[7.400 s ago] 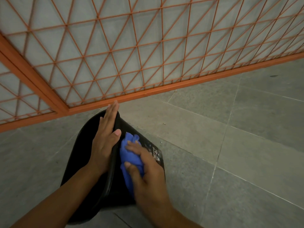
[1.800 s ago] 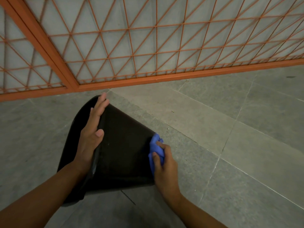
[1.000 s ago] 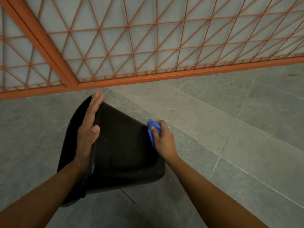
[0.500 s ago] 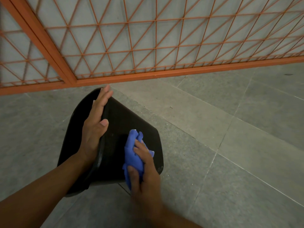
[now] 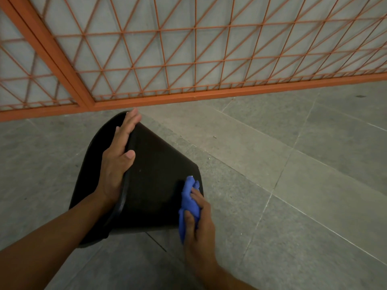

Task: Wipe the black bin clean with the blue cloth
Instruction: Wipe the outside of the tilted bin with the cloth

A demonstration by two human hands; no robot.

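The black bin (image 5: 155,185) lies tipped on its side on the grey tiled floor, its mouth to the left and its base to the right. My left hand (image 5: 118,158) rests flat on the bin's rim with straight fingers, thumb on the outer wall. My right hand (image 5: 199,218) grips the bunched blue cloth (image 5: 189,204) and presses it against the bin's outer wall near the base edge. The inside of the bin is hidden.
An orange metal lattice fence (image 5: 188,59) with a grey panel behind it runs across the back, its bottom rail (image 5: 209,95) just beyond the bin. Grey floor tiles (image 5: 293,195) spread out to the right and front.
My right hand has slid the blue cloth from the middle of the bin's wall rightward to the base edge. My left hand has stayed on the rim.
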